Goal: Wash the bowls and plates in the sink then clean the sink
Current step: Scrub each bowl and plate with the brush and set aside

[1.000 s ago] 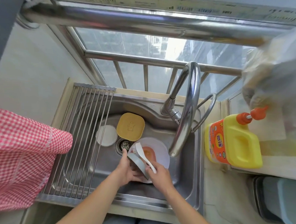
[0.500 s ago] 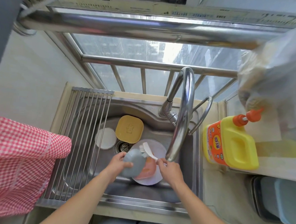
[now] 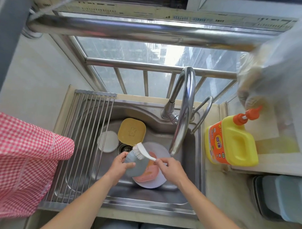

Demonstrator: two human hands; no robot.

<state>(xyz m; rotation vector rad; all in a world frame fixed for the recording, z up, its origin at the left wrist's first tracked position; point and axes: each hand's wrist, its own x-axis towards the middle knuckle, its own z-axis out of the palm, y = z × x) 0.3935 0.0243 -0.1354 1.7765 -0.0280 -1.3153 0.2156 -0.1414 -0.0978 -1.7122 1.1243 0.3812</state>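
Left hand (image 3: 118, 163) grips the grey plate (image 3: 134, 167) at its 9 o'clock rim; right hand (image 3: 169, 168) pinches the dish brush (image 3: 142, 152). Wet, tilted, the plate could slip onto the pink bowl (image 3: 147, 175) below.

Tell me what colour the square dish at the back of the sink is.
Mustard yellow, with a small animal outline on it; the square dish shows best in the head view.

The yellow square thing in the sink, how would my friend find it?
Look inside the metal sink, at the back, just left of the tall curved faucet. The yellow square dish lies there beside a round white plate. Only it has rounded corners and a little animal outline.
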